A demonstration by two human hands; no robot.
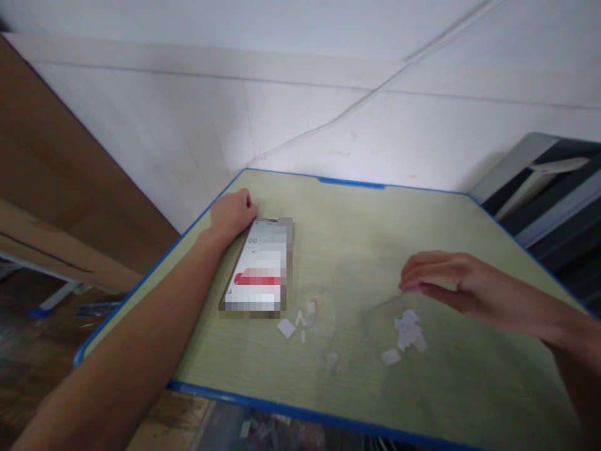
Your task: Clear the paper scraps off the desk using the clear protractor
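Observation:
My left hand (235, 212) rests on the table near its far left corner, with the fingers curled closed. Just beside it lies a phone (257, 263) with a lit screen showing a timer, partly blurred out. Above the right part of the table, the fingers of my right hand (436, 275) pinch a thin, greyish, see-through strip (385, 305) that slants down to the left; its kind is unclear. Below that hand is a small pile of white paper pieces (408, 329), with a single paper piece (390, 357) near it. More white scraps (287, 327) are scattered by the phone's lower end.
The pale green table (357, 219) has a blue edge and stands against a white wall (188, 113) with a cable (328, 124) running along it. A brown wooden panel (70, 144) is at the left. Dark grey folded items (554, 188) lean at the right. Scraps (263, 429) show below the front edge.

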